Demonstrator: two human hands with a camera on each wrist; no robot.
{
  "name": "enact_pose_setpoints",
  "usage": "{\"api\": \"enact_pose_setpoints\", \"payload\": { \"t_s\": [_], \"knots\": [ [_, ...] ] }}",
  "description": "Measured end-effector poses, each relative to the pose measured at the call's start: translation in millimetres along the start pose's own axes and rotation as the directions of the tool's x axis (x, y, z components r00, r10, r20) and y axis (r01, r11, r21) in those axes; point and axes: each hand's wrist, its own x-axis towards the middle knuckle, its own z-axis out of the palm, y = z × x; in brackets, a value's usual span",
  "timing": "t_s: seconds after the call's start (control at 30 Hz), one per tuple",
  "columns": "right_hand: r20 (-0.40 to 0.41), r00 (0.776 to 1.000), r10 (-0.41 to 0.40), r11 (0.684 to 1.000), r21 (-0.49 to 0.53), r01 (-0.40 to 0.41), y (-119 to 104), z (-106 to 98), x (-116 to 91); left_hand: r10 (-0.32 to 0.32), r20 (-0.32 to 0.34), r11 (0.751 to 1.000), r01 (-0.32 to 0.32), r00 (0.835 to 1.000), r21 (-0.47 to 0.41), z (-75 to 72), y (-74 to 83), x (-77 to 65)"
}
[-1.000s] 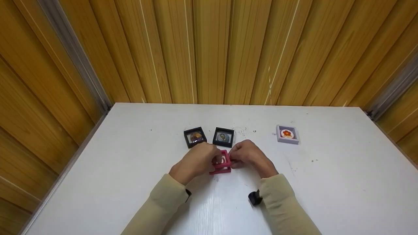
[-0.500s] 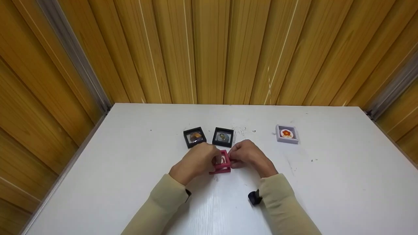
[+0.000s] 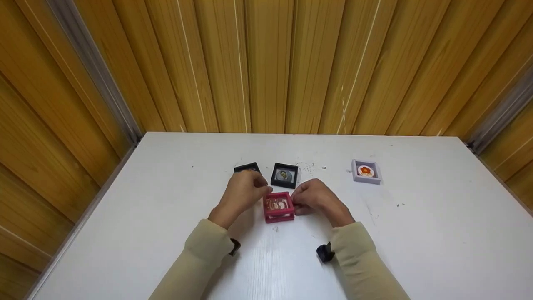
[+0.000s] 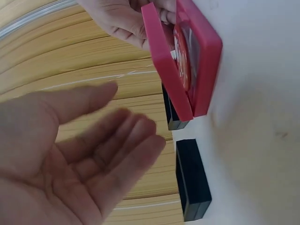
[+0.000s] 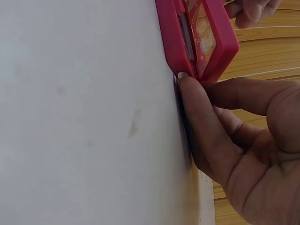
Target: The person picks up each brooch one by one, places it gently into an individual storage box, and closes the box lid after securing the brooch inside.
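Observation:
A small pink display frame [image 3: 280, 194] made of two joined halves lies on the white table, its halves standing apart like a part-opened book. Between them, in the left wrist view, sits a round red patterned disc [image 4: 182, 56]. My right hand [image 3: 320, 198] pinches the frame's right edge; the right wrist view has its thumb and index fingertips [image 5: 186, 83] at the corner where the halves meet. Off the frame's upper left, my left hand [image 3: 241, 191] holds nothing. Its fingers are loosely bent and apart from the frame in the left wrist view.
Behind the pink frame stands a black frame [image 3: 284, 184] with a round picture piece. Another black frame [image 3: 245, 167] is partly covered by my left hand. Far right on the table [image 3: 416, 229] is a lilac frame [image 3: 366, 180] with a flower disc. A wood-panelled wall [image 3: 266, 75] borders the back.
My left hand has let go of the pink frame and drawn back to the upper left, uncovering the frame's window. My right hand has stayed at the right edge.

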Motion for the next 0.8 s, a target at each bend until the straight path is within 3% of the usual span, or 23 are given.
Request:
{"api": "enact_pose_setpoints", "payload": {
  "t_s": [0.13,0.3,0.4,0.57,0.67,0.8],
  "knots": [
    [-0.005,1.000,0.005,1.000,-0.004,-0.005,0.1,0.1,-0.5,-0.173,-0.008,0.980,0.171,0.985,-0.098,1.0,-7.2,1.8],
    [0.001,1.000,-0.012,1.000,-0.001,0.012,0.3,-0.5,-1.1,-0.360,0.088,0.898,0.371,0.929,-0.237,7.5,-14.0,2.4],
    [0.003,1.000,-0.028,0.999,-0.018,0.028,1.0,-1.2,-1.2,-0.381,0.117,0.877,0.398,0.917,-0.269,13.8,-16.7,2.8],
    [0.010,0.999,-0.034,0.999,-0.016,0.034,0.4,-1.6,-1.9,-0.370,0.128,0.859,0.392,0.920,-0.330,21.8,-19.9,3.3],
    [0.007,1.000,-0.030,0.999,-0.018,0.030,0.7,-1.3,-1.7,-0.385,0.135,0.818,0.405,0.913,-0.409,24.5,-23.8,2.7],
    [0.002,1.000,-0.017,1.000,-0.023,0.017,0.4,-1.0,-1.1,-0.413,0.139,0.742,0.421,0.900,-0.522,25.8,-26.7,-1.2]
  ]
}}
